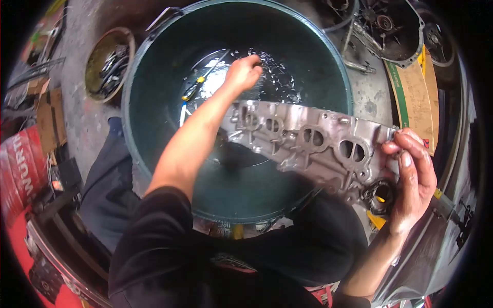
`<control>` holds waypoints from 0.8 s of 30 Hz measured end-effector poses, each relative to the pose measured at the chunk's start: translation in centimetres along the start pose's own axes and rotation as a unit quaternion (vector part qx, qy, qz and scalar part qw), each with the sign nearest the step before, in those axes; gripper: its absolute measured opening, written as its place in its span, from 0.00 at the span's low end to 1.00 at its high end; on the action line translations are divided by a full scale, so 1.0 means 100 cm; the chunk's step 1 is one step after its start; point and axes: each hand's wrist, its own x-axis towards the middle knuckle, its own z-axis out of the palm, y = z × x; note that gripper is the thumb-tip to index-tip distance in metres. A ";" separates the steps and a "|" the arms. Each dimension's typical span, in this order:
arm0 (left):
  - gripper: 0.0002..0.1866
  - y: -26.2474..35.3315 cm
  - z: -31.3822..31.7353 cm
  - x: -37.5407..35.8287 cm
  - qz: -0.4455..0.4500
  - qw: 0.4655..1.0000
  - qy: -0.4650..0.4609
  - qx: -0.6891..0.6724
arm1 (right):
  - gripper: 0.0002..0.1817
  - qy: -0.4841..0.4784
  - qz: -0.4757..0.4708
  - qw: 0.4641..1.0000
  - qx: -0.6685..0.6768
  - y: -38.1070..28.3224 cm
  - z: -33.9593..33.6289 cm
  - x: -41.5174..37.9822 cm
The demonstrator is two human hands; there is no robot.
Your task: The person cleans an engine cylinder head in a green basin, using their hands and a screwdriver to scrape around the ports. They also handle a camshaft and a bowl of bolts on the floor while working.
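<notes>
A grey metal cylinder head point(308, 138) with a row of oval ports lies tilted across the right side of a large dark green tub point(169, 46). My right hand point(413, 177) grips its right end, thumb and fingers wrapped over the edge. My left hand point(244, 74) is over the tub, beyond the cylinder head and apart from it. Its fingers are curled closed, and whatever they may hold is hidden. Shiny liquid point(272, 77) covers part of the tub's bottom. A yellow-and-black-handled tool point(192, 88) and a white-handled item point(183, 113) lie inside, left of my left forearm.
A smaller round bin point(92, 64) with metal parts stands left of the tub. At the upper right are a large metal housing point(413, 31) and flattened cardboard point(411, 97). A red WÜRTH item point(23, 169) sits at the far left. My legs flank the tub's near side.
</notes>
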 end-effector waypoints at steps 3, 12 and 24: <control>0.19 -0.010 -0.043 -0.096 -0.129 0.982 0.136 0.000 | 0.15 0.022 0.062 0.996 0.061 0.004 -0.001 -0.003; 0.20 -0.006 -0.067 -0.140 -0.305 0.909 -0.145 0.243 | 0.18 0.017 0.045 0.997 0.060 0.015 -0.002 0.003; 0.16 -0.106 -0.034 -0.029 -0.137 0.937 -0.017 0.320 | 0.15 0.017 0.069 0.993 0.096 0.006 0.003 0.010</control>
